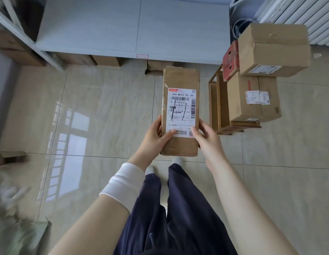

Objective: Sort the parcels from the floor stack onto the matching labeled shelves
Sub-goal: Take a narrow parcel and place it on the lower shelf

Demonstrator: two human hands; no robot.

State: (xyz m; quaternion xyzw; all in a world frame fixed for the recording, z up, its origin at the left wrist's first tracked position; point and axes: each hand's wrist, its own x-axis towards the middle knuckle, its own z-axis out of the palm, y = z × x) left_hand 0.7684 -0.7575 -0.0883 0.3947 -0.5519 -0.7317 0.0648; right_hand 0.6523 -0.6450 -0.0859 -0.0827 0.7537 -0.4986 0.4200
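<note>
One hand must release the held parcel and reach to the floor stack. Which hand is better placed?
Right, probably. The right hand holds the parcel on the side nearest the floor stack; the left hand grips the opposite edge, thumb over the label.

The floor [105, 89] is shiny tan tile. A grey shelf [123, 24] stands on it, with a small red-edged label [142, 56] on its front edge. Brown boxes [105, 60] sit on the floor under the shelf. To the right is a wooden frame [218, 100], maybe a crate, with a big box [252, 100] right beside it. A red box [230, 61] and a top box [274, 50] rest on the big box. A small box [10, 158] lies at the far left. Two feet [150, 170] stand on the tile.
</note>
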